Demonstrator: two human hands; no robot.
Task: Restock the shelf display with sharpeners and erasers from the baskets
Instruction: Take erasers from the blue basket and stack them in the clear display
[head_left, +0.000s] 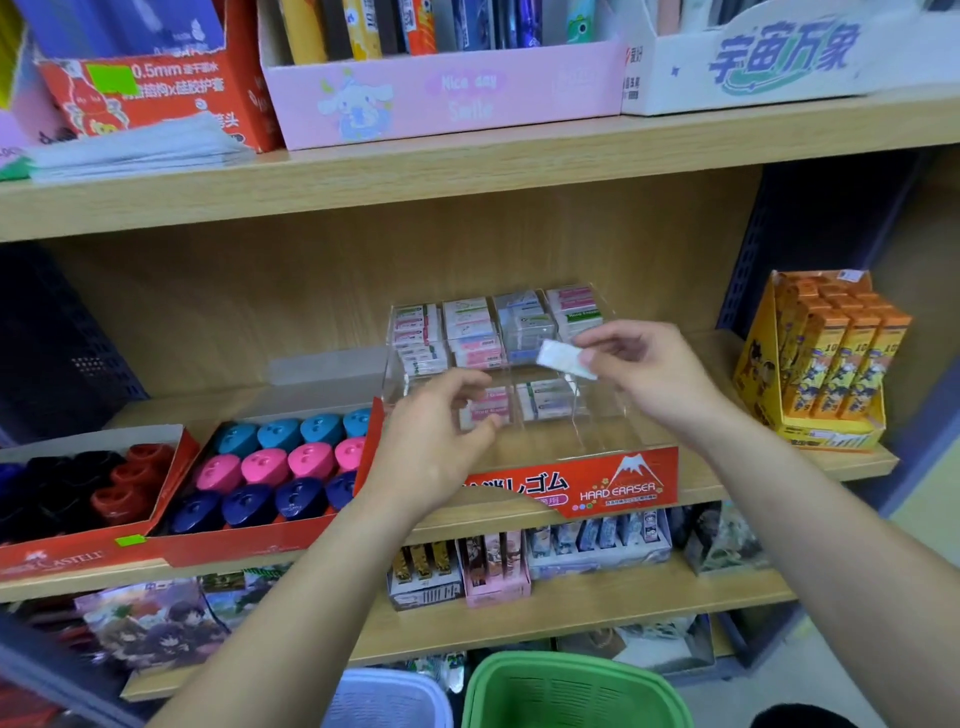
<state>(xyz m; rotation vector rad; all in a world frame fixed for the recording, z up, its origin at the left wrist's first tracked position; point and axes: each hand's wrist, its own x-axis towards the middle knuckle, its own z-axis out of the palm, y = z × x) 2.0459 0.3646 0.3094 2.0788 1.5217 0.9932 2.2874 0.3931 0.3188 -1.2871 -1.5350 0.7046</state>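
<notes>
Eraser (566, 358), a small white wrapped block, is held in the grip of the right hand (644, 374), thumb and fingertips pinching one short end while the rest sticks out to the left. It hangs in the air just above the back rows of the clear tray (597, 426), touching nothing else. It looks light and firm enough that a two-finger pinch should do, but the glossy wrap may be slippery, so a hold across the flat faces seems safer than one on the edges. The left hand (436, 441) hovers at the tray's front left corner with its fingers curled. I cannot tell whether its grip holds anything or only frames the erasers lying in the front slot. The back slots are packed tight and the front ones are sparse, so a front slot looks the easier place for it. Sharpeners (291, 462) fill the red boxes to the left on the same shelf (483, 519). A green basket (571, 691) and a pale one (384, 701) stand below.
</notes>
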